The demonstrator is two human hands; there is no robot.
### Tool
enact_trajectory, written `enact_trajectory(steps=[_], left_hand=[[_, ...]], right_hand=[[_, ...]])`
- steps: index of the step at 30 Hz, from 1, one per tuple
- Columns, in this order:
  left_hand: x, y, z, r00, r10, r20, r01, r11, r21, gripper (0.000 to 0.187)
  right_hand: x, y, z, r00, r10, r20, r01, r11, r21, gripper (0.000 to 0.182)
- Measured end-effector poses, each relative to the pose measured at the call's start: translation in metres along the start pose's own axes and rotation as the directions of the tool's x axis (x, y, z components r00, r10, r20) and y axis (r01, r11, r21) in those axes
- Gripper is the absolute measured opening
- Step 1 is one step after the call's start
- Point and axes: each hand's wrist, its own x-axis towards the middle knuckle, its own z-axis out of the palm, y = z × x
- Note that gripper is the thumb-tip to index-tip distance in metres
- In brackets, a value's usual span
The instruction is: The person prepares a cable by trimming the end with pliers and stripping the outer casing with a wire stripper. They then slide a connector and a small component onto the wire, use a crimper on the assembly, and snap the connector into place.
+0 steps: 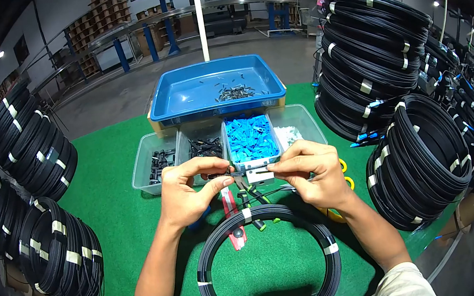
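My left hand is closed in a pinch on a small dark piece; its kind is too small to make out. Level with it, my right hand pinches a thin black cable close to its end. The fingertips are a short way apart, above the front of the bins. Below them lies a taped coil of black cable on the green mat. Pliers with black and green handles and a red tool lie between the hands and the coil, partly hidden.
Clear bins hold black parts, blue connectors and white pieces. Behind stands a blue tray with small dark pieces. Cable coils are stacked left and right. Yellow-handled scissors lie by my right wrist.
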Motion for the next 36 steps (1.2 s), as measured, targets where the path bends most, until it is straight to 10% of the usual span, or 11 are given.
enact_trajectory(steps=[36], left_hand=[[-0.002,0.007,0.010,0.995,0.080,0.051,-0.082,0.996,0.047,0.019]], right_hand=[[-0.001,-0.009,0.002,0.989,-0.134,0.070,0.144,0.977,-0.158,0.032]])
